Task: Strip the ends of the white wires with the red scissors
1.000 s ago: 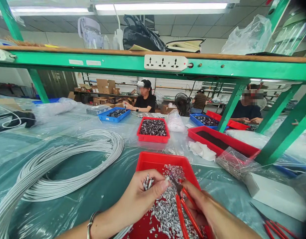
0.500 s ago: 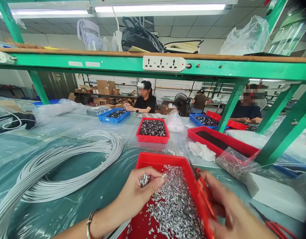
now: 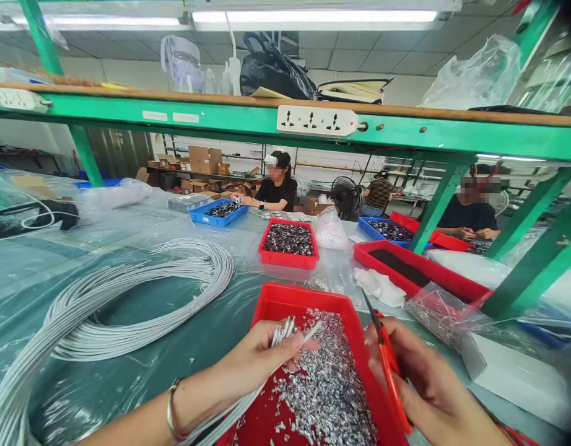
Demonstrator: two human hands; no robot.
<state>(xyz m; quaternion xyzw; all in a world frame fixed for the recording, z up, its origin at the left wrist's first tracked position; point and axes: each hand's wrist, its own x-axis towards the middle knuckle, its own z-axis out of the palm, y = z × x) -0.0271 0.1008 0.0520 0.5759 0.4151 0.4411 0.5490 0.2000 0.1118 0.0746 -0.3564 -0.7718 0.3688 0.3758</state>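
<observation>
White cables [image 3: 284, 332] bunched in left fingers [image 3: 284, 352], ends up, red-handled cutter [image 3: 390, 371] in right fingers [image 3: 403, 336], tilted

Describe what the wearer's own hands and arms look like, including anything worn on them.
The left hand and right hand are both gloveless, and no sleeve shows on either forearm. A shiny, silver-toned bangle circles the left wrist; nothing worn shows on the right.
</observation>
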